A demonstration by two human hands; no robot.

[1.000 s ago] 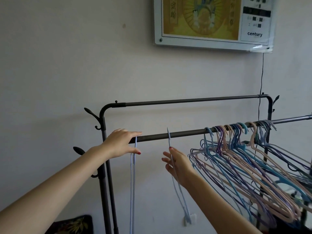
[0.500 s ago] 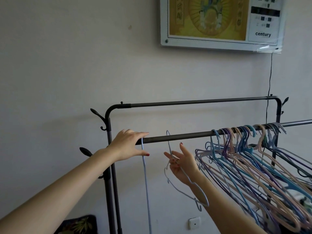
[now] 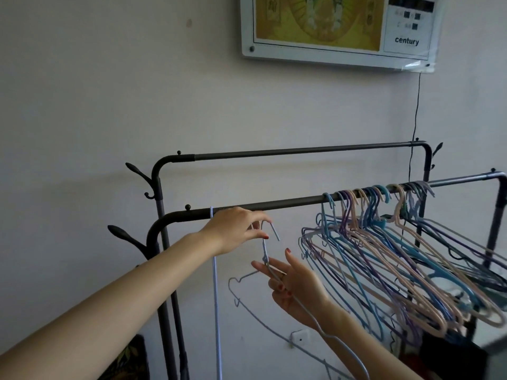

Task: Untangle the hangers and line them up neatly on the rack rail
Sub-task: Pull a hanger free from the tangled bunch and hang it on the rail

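Nearest to me, low in the centre of the frame, my right hand (image 3: 295,290) grips a pale blue wire hanger (image 3: 274,272) by its neck, palm turned up, two fingers curled round the wire and the rest spread upward. This hanger is off the rail, its body hanging down and to the left and right of the hand. Just above it, at mid-frame, my left hand (image 3: 236,230) reaches in from the lower left, arm extended, and pinches the hanger's hook (image 3: 270,229) between thumb and fingertips, close under the front rail (image 3: 296,202).

By my reading the task is barely begun. One hanger (image 3: 215,283) hangs edge-on at the left end of that rail, just behind my left wrist, and counts as placed. The one in hand is free and needs hooking on beside it. Further right, the main bunch of blue, purple and beige hangers (image 3: 384,242) is crowded together, bodies crossing and splayed toward the lower right; that still has to be separated and spaced out.

Farthest back stand the rear rail (image 3: 301,151), bare, and a framed wall calendar (image 3: 337,28) at upper right.
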